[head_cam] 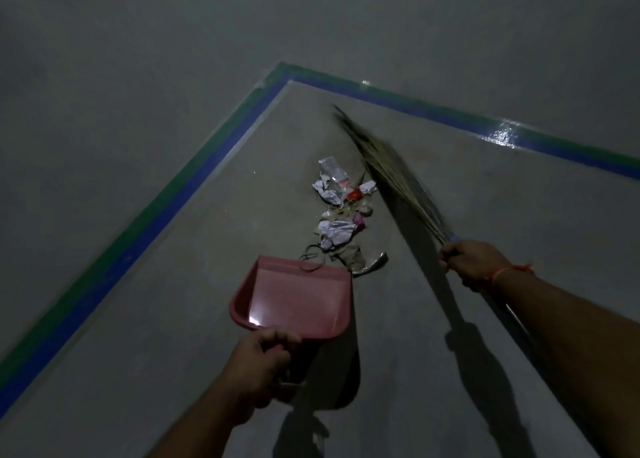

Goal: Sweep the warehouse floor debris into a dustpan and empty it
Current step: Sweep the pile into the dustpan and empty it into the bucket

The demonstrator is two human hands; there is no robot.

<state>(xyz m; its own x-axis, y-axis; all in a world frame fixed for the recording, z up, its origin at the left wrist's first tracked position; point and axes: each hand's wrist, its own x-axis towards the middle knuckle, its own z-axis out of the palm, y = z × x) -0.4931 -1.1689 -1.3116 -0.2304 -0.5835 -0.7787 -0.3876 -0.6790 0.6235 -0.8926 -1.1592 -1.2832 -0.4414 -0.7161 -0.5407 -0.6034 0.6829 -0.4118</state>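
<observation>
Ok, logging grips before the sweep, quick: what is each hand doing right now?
Left hand: closed around the handle of the pink dustpan.
Right hand: closed around the broom near the base of its bristles.

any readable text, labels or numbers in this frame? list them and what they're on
None legible.
Clear packet in the debris pile: a printed patch near its end, too small and blurred to read.
Red scrap: printing possible, unreadable.
Crumpled papers: faint markings, unreadable.
Pink dustpan, broom, floor tape: no visible text.
</observation>
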